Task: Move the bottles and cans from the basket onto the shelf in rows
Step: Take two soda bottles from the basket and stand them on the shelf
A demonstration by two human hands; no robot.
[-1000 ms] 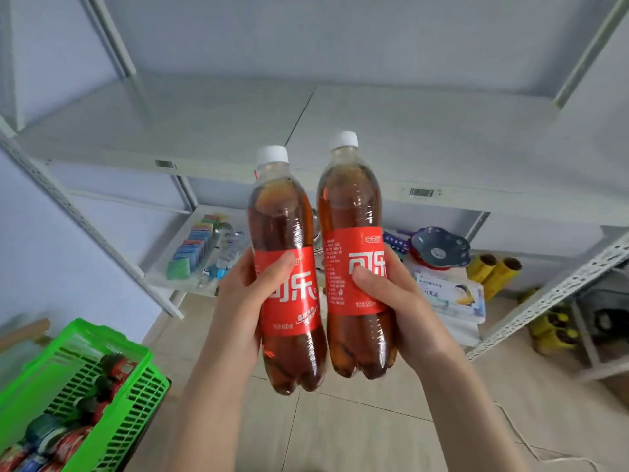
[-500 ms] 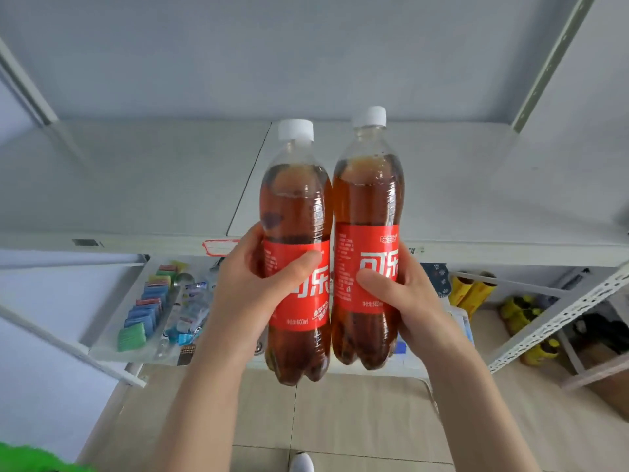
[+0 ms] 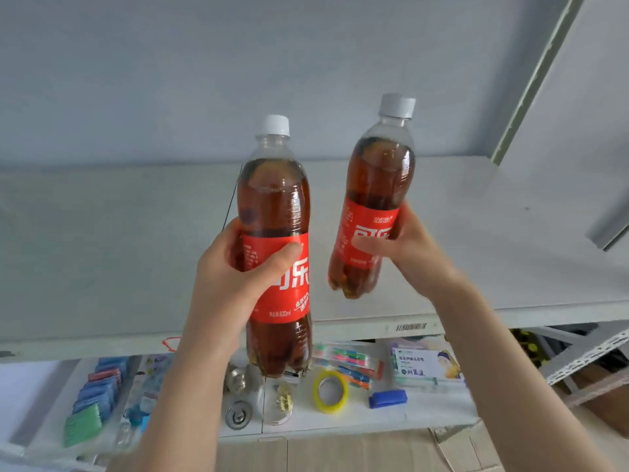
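I hold two cola bottles with red labels and white caps in front of a grey shelf board [image 3: 476, 253]. My left hand [image 3: 231, 277] grips the left bottle [image 3: 274, 206] round its label; it stands upright, its base below the shelf's front edge. My right hand [image 3: 405, 250] grips the right bottle [image 3: 377, 185], which tilts to the right and hangs over the shelf board, higher and farther in. The basket is out of view.
A lower shelf [image 3: 391, 420] carries a yellow tape roll [image 3: 330, 391], a blue stapler-like item [image 3: 388, 399], coloured packs [image 3: 92, 400], a can top [image 3: 239, 416] and a printed box [image 3: 425, 366]. A metal upright [image 3: 531, 80] stands at the right. Cardboard lies at bottom right.
Both bottles rose toward the upper shelf. The right bottle moved away from the left one, up and over the shelf board, and tilted. The camera view shifted down, revealing more of the lower shelf.
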